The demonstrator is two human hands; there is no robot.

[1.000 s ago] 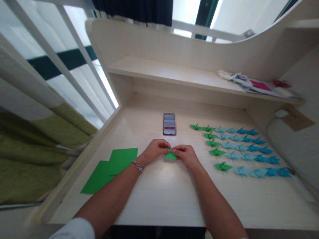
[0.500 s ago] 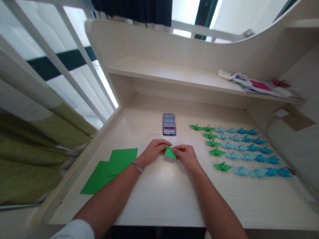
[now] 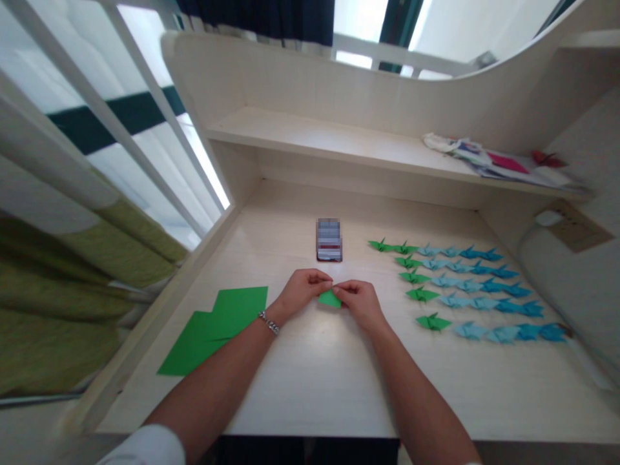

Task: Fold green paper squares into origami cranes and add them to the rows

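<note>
Both hands meet over the middle of the pale wooden desk (image 3: 310,387), pinching a small folded piece of green paper (image 3: 329,299). My left hand (image 3: 304,290), with a metal bracelet at the wrist, grips its upper left edge with closed fingers. My right hand (image 3: 359,302) pinches its right side. The folded piece sits low, just above the desk top. To the left lie flat green paper sheets (image 3: 217,328).
A phone (image 3: 329,240) lies behind the hands. Rows of several green paper cranes (image 3: 419,294) and blue paper cranes (image 3: 484,287) cover the desk's right side. A shelf (image 3: 339,139) above holds papers (image 3: 489,161) at its right end. A railing and curtain stand to the left.
The green piece has been turned and pressed between the fingers; it now shows flatter and lower. Both hands have stayed in almost the same spot.
</note>
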